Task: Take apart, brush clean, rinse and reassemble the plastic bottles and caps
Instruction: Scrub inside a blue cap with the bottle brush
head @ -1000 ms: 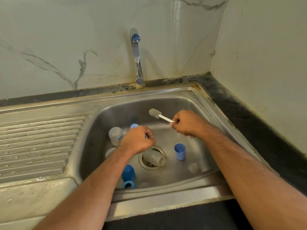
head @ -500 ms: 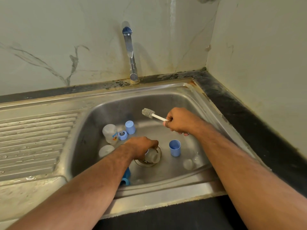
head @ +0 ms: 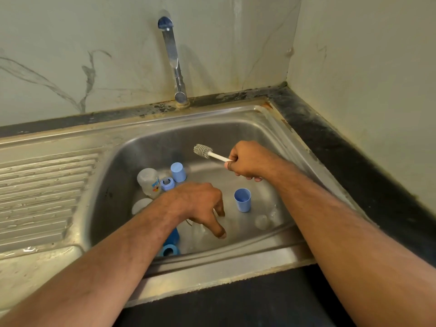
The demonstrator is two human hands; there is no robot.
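Your right hand (head: pixel 250 161) is fisted round the white handle of the brush (head: pixel 205 152), holding it above the sink (head: pixel 236 119) floor with the grey bristle head pointing toward the tap (head: pixel 173 57). Your left hand (head: pixel 200 204) reaches down over the drain, fingers spread and pointing at the basin floor; a clear bottle part seems to lie blurred beneath them, and you cannot tell whether the fingers grip it. Behind that hand, toward the tap, a clear bottle (head: pixel 148 181) stands with a blue ring (head: pixel 167 184) and an upturned blue cap (head: pixel 178 172) just beside it. An open blue cup (head: pixel 242 199) stands right of the drain, under the brush hand. By the sink's front wall a dark blue piece (head: pixel 171 244) shows beneath your left forearm.
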